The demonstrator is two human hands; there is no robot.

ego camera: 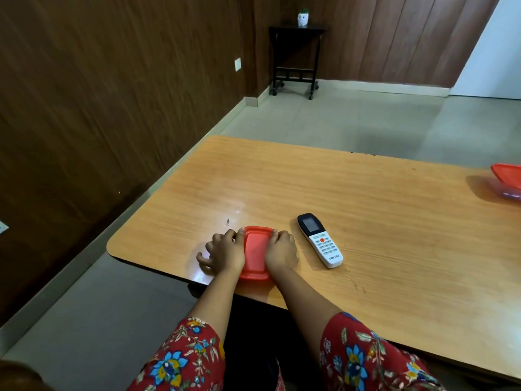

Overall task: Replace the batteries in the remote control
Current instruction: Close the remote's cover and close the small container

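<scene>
One view only: head cam, wide-angle. It sits above and behind the red box (256,252), facing forward and down across the tabletop (380,198). Red box lands low of centre, close to the lens. Forearms enter from the bottom edge, left hand (225,252) and right hand (282,251) flanking the box. Remote (320,239) just right of the box, near enough to read its brand print. Past the box the view carries over the far tabletop edge to floor (338,117), panelled wall (112,94) left of the box, black side table (296,57) far beyond it. Frame is rolled: tabletop edges run diagonal. Second red container (507,179) well right of the box, cut by the frame edge.
</scene>
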